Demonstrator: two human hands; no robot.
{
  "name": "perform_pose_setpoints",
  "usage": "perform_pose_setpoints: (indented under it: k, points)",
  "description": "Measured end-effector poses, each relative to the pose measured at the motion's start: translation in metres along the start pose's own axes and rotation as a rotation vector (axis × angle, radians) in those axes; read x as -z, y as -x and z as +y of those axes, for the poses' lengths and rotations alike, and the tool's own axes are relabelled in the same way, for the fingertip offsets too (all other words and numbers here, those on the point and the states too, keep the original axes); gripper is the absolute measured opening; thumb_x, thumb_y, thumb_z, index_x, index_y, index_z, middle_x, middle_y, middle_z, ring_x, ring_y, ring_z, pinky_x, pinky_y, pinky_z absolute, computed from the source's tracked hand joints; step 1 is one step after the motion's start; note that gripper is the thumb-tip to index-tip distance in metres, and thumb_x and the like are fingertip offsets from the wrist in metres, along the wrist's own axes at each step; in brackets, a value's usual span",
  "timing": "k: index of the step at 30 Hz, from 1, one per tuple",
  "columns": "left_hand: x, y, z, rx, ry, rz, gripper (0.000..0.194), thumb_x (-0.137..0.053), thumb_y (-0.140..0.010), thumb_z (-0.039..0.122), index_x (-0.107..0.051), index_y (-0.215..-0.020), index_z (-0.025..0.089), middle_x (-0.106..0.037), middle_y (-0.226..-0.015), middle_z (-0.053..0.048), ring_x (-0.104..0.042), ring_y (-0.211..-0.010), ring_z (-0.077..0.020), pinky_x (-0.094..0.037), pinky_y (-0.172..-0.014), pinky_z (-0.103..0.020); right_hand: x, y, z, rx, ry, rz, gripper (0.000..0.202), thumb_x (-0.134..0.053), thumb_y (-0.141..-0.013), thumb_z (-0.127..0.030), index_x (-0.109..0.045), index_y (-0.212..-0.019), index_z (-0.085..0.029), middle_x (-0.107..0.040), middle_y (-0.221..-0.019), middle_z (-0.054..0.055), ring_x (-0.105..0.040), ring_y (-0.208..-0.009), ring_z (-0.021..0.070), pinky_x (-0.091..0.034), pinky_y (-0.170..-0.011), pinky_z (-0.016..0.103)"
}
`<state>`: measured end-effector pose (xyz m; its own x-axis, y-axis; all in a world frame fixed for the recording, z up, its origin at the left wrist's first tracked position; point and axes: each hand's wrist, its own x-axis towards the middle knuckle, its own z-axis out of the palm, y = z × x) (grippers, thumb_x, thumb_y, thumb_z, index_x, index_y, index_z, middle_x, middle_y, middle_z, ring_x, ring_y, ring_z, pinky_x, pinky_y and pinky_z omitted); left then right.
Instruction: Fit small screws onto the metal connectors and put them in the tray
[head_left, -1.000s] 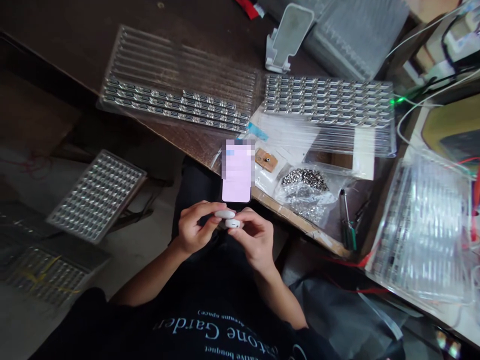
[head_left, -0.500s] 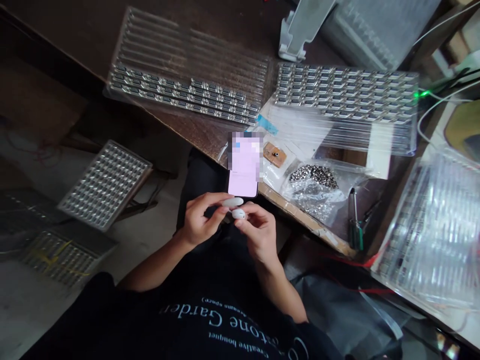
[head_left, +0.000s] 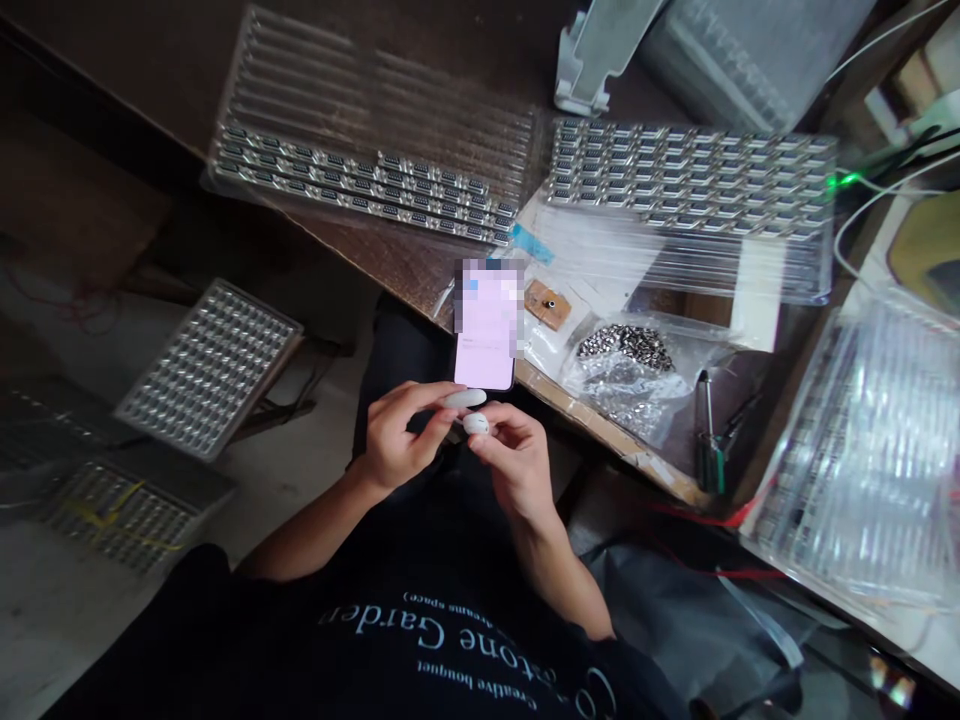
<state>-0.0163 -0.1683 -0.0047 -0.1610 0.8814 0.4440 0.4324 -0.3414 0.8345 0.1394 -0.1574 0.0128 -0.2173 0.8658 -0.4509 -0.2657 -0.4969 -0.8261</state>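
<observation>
Over my lap, my left hand pinches a small, smooth white oval piece between thumb and fingers. My right hand is closed on a small rounded white earbud with a dark slit on it. The two white pieces are very close together, the oval one just beyond the earbud; whether they touch I cannot tell. Directly beyond them is a phone with a lit pinkish screen, partly blurred out, at the table edge. Neither hand grips the phone.
Clear trays of metal connectors lie on the table, one left and one right. Near the edge are a bag of small metal parts, a wooden block and a green-handled tool. Another filled tray stands at lower left.
The whole view has shifted very slightly. Both hands keep nearly the same pose, still holding the white pieces close together.
</observation>
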Motion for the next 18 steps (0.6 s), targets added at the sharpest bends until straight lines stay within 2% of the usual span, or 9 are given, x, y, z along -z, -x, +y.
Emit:
perform_pose_setpoints:
  k: [6,10,13,18]
  points:
    - [0.0021,0.0,0.0014,-0.004,-0.11,-0.01,0.017,-0.066,-0.097,0.022,-0.073,-0.113,0.019,-0.081,-0.095,-0.003,-0.075,-0.07,-0.0133,-0.06,-0.069,-0.022,-0.0002,-0.0012,0.0007,-0.052,-0.013,-0.01,0.033,-0.095,-0.062,-0.042,-0.076,-0.079,-0.021,-0.063,-0.065,-0.003,-0.045,-0.054,0.0087,-0.04,-0.05,0.022]
    - [0.0025,-0.0037,0.0029,-0.059,-0.21,0.024,0.016,-0.067,-0.097,0.022,-0.074,-0.111,0.019,-0.081,-0.09,-0.002,-0.075,-0.068,-0.0142,-0.058,-0.068,-0.024,-0.0014,-0.0028,0.0009,-0.087,-0.051,-0.028,0.039,-0.097,-0.059,-0.043,-0.076,-0.083,-0.021,-0.063,-0.067,-0.003,-0.048,-0.054,0.0086,-0.043,-0.049,0.021]
    - [0.0022,-0.0057,0.0027,-0.117,-0.229,0.031,0.017,-0.068,-0.096,0.019,-0.074,-0.112,0.019,-0.081,-0.091,-0.003,-0.074,-0.067,-0.0145,-0.057,-0.069,-0.026,-0.003,-0.0039,0.0009,-0.086,-0.071,-0.02,0.041,-0.098,-0.056,-0.043,-0.076,-0.082,-0.021,-0.067,-0.072,-0.002,-0.049,-0.055,0.0084,-0.044,-0.051,0.021]
    - [0.0022,-0.0035,0.0014,-0.164,-0.216,0.025,0.025,-0.07,-0.095,0.017,-0.074,-0.119,0.021,-0.081,-0.093,-0.003,-0.074,-0.068,-0.0161,-0.056,-0.07,-0.028,-0.0047,-0.0036,0.0022,-0.068,-0.04,0.017,0.037,-0.095,-0.06,-0.046,-0.075,-0.077,-0.021,-0.067,-0.069,-0.002,-0.048,-0.055,0.0089,-0.044,-0.05,0.021]
